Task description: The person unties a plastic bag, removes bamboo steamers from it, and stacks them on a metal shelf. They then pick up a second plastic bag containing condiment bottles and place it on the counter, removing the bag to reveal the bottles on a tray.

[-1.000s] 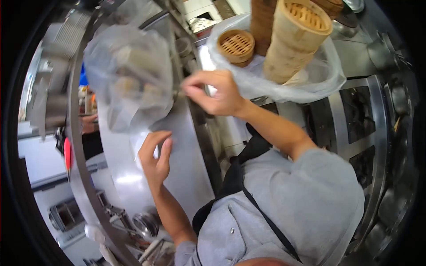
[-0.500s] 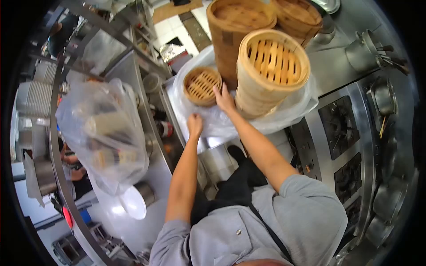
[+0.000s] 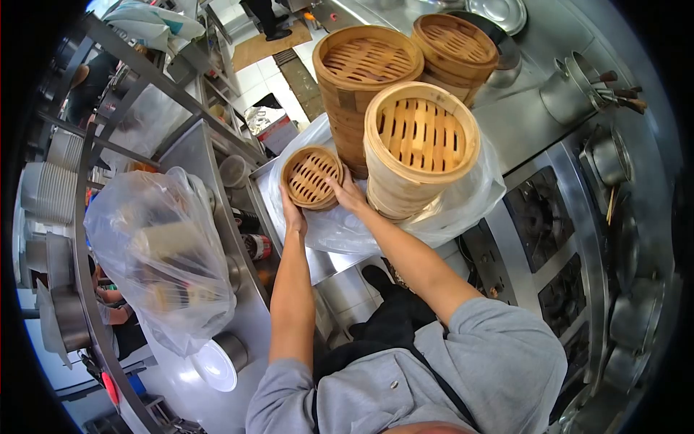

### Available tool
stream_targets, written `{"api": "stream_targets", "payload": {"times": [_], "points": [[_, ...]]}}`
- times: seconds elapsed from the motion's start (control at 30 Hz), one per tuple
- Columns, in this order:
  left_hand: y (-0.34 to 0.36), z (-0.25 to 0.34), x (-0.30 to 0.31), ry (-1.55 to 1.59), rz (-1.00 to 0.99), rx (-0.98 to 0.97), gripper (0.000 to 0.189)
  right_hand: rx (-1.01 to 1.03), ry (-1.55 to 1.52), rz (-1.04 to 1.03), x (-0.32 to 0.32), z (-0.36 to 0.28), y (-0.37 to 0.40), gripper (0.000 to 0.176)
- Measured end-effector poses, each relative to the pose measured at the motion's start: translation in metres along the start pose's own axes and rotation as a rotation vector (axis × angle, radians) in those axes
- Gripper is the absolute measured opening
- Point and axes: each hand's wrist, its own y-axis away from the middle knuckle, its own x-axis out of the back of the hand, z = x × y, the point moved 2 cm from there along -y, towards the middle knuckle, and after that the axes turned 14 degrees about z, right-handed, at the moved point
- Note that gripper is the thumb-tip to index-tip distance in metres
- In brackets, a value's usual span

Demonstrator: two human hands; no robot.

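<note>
A small round bamboo steamer [image 3: 311,175] with a slatted top is between my two hands, over a clear plastic sheet [image 3: 473,199]. On its near left side is my left hand [image 3: 293,214], its fingers curved around the wall and partly hidden. My right hand [image 3: 350,194] grips the right side, with the thumb up at the rim. Just right of that hand stands a tall pale stack of bamboo steamers [image 3: 405,181]. Behind are a darker tall stack [image 3: 343,108] and another bamboo steamer stack [image 3: 459,54].
A metal surface [image 3: 329,266] lies under the plastic. Gas burners [image 3: 542,213] and pots [image 3: 611,155] line the right. On the left counter sit a plastic-covered bundle [image 3: 163,253] and a white lid [image 3: 215,367]. A pot of utensils [image 3: 567,90] stands at the upper right. Other people are partly visible.
My left hand has moved up from a closed position below the small steamer to its left side. My right hand stays on the steamer's right side. The whole view has shifted.
</note>
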Motion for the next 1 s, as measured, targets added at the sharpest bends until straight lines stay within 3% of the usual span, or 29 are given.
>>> {"api": "stream_targets", "payload": {"times": [0.2,0.33,0.4,0.53,0.6,0.67,0.73,0.8,0.93,0.97,1.0], "points": [[0.009,0.009,0.010,-0.083,0.000,0.091,0.068,0.043,-0.013,0.042,-0.010,0.013,0.000,0.101],[0.041,0.048,0.006,0.081,-0.064,-0.114,0.062,0.009,-0.034,-0.037,0.014,-0.060,0.053,0.101],[0.067,0.077,0.002,0.151,-0.101,-0.148,0.062,0.331,-0.004,0.117,0.001,-0.074,0.062,0.099],[0.095,0.104,0.006,0.215,-0.121,-0.100,0.061,0.423,0.047,0.209,0.004,-0.099,0.091,0.098],[0.104,0.112,0.008,0.144,-0.082,-0.120,0.061,0.390,-0.025,0.182,0.010,-0.108,0.103,0.080],[0.140,0.140,-0.008,0.162,-0.049,-0.206,0.063,0.455,-0.021,0.196,0.024,-0.131,0.119,0.084],[0.164,0.182,-0.017,0.174,-0.071,-0.285,0.065,0.750,-0.018,0.265,0.052,-0.184,0.147,0.091],[0.193,0.237,-0.047,0.099,0.018,-0.436,0.068,0.785,-0.022,0.333,0.082,-0.241,0.165,0.097],[0.219,0.317,-0.141,0.032,-0.276,-0.609,0.066,0.895,0.046,0.425,0.168,-0.337,0.145,0.110],[0.219,0.325,-0.176,0.014,-0.298,-0.660,0.060,0.828,0.088,0.413,0.193,-0.351,0.129,0.108],[0.201,0.330,-0.203,-0.004,-0.443,-0.593,0.053,0.761,0.132,0.401,0.218,-0.363,0.116,0.107]]}}
